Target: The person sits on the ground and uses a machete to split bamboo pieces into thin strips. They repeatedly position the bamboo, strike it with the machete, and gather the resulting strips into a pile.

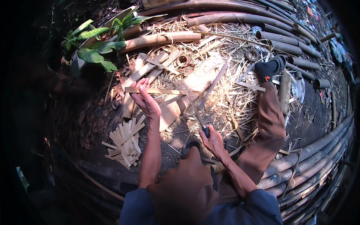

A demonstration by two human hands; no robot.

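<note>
My left hand (147,100) is closed on one end of a flat bamboo strip (168,91), which points to the right over the work spot. In my right hand (214,141) is the black handle of a knife (195,111). Its narrow blade slants up and to the left, and the tip end meets or crosses the strip; whether it cuts in I cannot tell. Under them lies a pale wooden board (202,75), partly in bright sun. A heap of short split bamboo strips (125,142) lies on the ground beside my left forearm.
A long grey blade-like piece (215,83) lies right of the knife. Bamboo shavings (234,108) cover the ground. Bamboo poles (240,18) lie at the back, with more poles (300,165) at right. A leafy plant (92,47) stands back left. My bent leg (268,123) is at right.
</note>
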